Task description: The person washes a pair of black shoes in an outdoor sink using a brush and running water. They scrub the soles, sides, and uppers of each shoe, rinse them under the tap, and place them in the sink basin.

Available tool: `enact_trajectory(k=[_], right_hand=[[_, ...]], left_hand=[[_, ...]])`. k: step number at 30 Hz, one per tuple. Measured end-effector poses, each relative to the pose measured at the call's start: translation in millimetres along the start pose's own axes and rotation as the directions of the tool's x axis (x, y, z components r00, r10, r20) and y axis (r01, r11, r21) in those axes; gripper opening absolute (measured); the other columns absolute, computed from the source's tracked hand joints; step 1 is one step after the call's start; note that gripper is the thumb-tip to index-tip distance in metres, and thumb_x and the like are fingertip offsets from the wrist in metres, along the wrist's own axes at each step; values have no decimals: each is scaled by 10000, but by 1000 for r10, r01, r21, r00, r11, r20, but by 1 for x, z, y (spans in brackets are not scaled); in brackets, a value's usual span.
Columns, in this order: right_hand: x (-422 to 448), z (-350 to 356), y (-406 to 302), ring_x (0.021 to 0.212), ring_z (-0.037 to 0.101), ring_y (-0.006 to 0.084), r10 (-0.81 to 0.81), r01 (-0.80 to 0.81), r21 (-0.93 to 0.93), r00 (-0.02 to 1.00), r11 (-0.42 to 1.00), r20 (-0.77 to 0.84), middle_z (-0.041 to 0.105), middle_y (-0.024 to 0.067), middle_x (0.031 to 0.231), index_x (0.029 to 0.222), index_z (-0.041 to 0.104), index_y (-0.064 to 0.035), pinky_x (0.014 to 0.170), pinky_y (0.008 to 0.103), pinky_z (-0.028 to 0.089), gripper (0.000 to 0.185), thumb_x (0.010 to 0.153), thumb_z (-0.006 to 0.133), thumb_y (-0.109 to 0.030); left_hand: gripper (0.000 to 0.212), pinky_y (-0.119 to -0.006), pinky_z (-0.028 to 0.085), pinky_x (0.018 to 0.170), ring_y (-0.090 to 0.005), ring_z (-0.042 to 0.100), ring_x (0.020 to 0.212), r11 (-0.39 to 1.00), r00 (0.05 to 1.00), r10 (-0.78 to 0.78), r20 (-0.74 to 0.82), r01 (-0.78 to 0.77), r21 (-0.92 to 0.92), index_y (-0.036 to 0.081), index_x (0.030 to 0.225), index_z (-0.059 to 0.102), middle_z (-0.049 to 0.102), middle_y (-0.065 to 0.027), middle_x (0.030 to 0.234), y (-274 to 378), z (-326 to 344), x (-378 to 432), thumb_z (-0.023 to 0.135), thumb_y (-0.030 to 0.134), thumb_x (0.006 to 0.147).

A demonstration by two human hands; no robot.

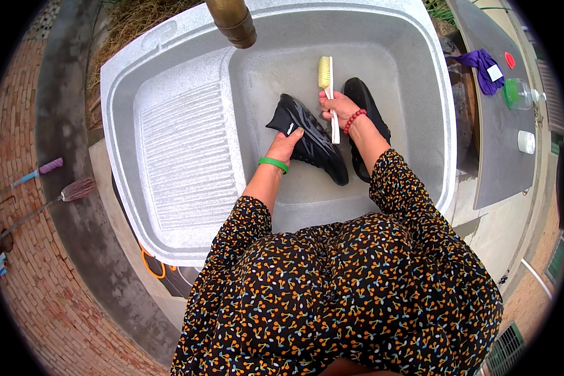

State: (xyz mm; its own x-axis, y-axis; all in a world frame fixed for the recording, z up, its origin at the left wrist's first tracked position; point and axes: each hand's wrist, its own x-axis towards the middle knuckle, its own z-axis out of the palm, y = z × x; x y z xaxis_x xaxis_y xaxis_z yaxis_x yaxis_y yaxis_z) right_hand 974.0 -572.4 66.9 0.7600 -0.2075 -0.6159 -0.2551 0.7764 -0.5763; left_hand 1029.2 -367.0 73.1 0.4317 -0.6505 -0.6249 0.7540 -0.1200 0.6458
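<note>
My left hand grips a black sneaker by its collar, with the thumb over the ankle part, which bears white writing. The shoe lies tilted in the basin of a grey speckled laundry sink, its toe pointing down and right. In my right hand is a white-handled scrub brush. Its pale yellow bristles face left, and the brush is held above the basin, apart from the held shoe. A second black sneaker lies to the right, partly hidden beneath my right wrist.
A brass faucet overhangs the sink's back edge. The ribbed washboard slopes at left. On a grey board at right are a purple cloth, a clear-and-green bottle, a white jar and a red lid.
</note>
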Motion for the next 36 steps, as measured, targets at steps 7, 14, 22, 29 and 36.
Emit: enact_trajectory(k=[7, 14, 22, 29, 36], right_hand=[[3, 8, 1, 522, 466, 126, -8, 3, -53, 995, 999, -103, 476, 48, 707, 976, 462, -12, 405, 242, 368, 316, 698, 581, 80], [3, 6, 1, 533, 480, 125, -27, 16, -86, 991, 996, -128, 483, 38, 707, 967, 473, -17, 417, 242, 391, 281, 715, 573, 55], [15, -10, 11, 534, 487, 138, -80, 34, -244, 980, 969, -181, 501, 49, 725, 1056, 491, -22, 509, 254, 459, 358, 713, 590, 12], [9, -2, 9, 572, 556, 136, -54, 13, -213, 980, 977, -189, 543, 57, 702, 995, 515, -16, 517, 266, 480, 271, 732, 581, -4], [-7, 11, 5, 740, 624, 242, -439, -47, -958, 882, 284, -173, 626, 174, 846, 1167, 500, -61, 646, 332, 483, 346, 831, 529, -140]], left_hand=[[445, -327, 392, 937, -166, 525, 1057, 999, 998, -21, -56, 23, 40, 45, 1197, 476, 571, -49, 1139, -2, -3, 5, 644, 233, 831], [449, -323, 393, 932, -161, 527, 1044, 999, 1000, -7, 16, 7, 35, 46, 1204, 477, 572, -41, 1133, 5, 4, -2, 639, 245, 835], [418, -320, 390, 932, -153, 527, 1040, 1000, 1000, -14, -4, 15, 22, 53, 1188, 497, 577, -34, 1125, 4, 6, -1, 636, 235, 838], [391, -311, 392, 926, -144, 532, 1027, 1000, 999, -30, 34, 30, 4, 58, 1162, 515, 584, -26, 1114, 4, 3, 0, 642, 233, 835], [378, -312, 397, 923, -139, 538, 1014, 1000, 999, 23, -33, -23, -17, 61, 1146, 529, 593, -14, 1095, 0, 7, 0, 656, 217, 826]])
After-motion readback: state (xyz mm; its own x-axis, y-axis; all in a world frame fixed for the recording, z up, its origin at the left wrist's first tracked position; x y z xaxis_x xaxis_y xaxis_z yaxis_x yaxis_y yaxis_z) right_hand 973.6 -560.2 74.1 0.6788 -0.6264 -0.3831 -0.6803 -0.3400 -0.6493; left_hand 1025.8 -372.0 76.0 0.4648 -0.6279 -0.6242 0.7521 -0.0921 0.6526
